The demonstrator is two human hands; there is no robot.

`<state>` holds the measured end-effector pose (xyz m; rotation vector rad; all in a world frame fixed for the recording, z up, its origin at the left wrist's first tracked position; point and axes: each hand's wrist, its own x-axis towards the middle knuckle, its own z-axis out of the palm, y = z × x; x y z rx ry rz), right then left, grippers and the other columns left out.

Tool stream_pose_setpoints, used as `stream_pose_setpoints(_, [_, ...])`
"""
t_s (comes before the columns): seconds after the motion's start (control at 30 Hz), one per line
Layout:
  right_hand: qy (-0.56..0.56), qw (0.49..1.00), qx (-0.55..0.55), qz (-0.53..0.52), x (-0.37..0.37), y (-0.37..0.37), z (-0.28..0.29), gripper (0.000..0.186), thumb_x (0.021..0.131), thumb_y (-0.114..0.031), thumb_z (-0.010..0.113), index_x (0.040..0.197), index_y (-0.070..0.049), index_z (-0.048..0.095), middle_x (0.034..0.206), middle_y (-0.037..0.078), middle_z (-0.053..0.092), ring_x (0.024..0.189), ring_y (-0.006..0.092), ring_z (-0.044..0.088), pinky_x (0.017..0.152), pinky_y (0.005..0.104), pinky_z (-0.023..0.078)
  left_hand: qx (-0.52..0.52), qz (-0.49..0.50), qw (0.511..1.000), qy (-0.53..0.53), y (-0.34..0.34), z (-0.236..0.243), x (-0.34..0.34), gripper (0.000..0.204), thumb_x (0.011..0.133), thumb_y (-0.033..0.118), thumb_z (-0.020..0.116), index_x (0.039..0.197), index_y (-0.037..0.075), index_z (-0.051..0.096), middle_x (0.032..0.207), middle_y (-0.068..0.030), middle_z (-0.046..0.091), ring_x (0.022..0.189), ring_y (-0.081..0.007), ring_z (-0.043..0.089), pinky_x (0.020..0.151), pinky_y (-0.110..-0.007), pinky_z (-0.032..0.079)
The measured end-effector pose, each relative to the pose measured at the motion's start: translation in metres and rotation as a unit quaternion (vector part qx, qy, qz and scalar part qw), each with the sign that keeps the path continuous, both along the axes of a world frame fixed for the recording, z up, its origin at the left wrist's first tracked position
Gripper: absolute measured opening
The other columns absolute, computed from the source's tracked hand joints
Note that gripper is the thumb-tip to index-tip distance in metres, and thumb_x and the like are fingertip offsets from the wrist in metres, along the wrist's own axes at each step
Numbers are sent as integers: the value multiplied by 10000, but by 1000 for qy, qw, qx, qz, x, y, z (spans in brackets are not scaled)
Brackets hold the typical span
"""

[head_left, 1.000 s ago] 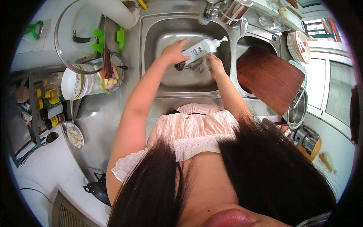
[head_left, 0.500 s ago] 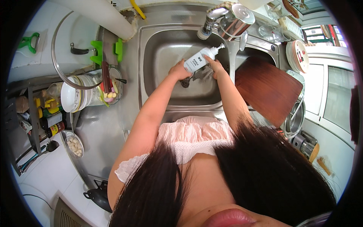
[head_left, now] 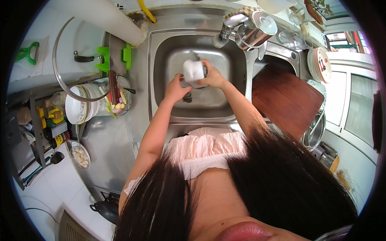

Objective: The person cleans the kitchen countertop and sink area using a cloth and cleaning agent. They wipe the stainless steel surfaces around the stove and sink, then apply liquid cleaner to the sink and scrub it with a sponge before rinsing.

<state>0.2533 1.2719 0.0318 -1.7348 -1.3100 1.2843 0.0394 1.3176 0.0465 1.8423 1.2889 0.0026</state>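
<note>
My right hand point(head_left: 213, 74) grips a white plastic pump bottle point(head_left: 194, 71) over the sink basin point(head_left: 177, 48). The bottle's rounded end faces up toward me, so its pump head is mostly hidden. Beside it, my left hand point(head_left: 177, 89) has its thumb and forefinger spread toward the bottle, with a small gap between. A dark, rough clump like a scouring pad point(head_left: 187, 97) shows under the left palm, apparently held by the lower fingers, which are hidden from above.
A chrome faucet point(head_left: 222, 38) and a metal canister point(head_left: 257, 30) stand at the back right. A brown cutting board point(head_left: 287, 100) covers much of the second basin. Stacked plates point(head_left: 82, 104) and a knife point(head_left: 113, 86) are at left.
The bottle has moved left and turned from lying sideways to end-on. My left hand has let go of it and drawn left and nearer, the dark clump moving along.
</note>
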Motion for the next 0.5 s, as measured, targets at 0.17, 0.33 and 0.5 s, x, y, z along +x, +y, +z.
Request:
stream_pose_setpoints(0.17, [-35,985,45,161,-19,-3,15,976,569,-148,828,1421,-215,357,1260,155,586,1128,343,578,957,390,460,55,-1,998,-35,-13,52,-33,694,729,281,791,1301,93,446,1190,-151,629,1048,-333,633,869,-413,499])
stream_pose_setpoints(0.33, [-25,988,53,141,-21,-6,14,929,578,-81,764,1426,-214,406,1275,138,589,1132,342,580,956,389,467,103,34,989,-99,-28,57,-24,630,738,246,798,1274,101,500,1130,-144,638,1014,-337,633,860,-395,500])
stream_pose_setpoints(0.5, [-46,989,95,102,-15,-14,11,848,635,-26,686,1422,-213,430,1247,147,611,1113,305,601,940,371,474,152,11,977,-150,-21,54,-12,321,796,204,742,1088,106,652,1032,-106,643,908,-291,641,787,-356,508])
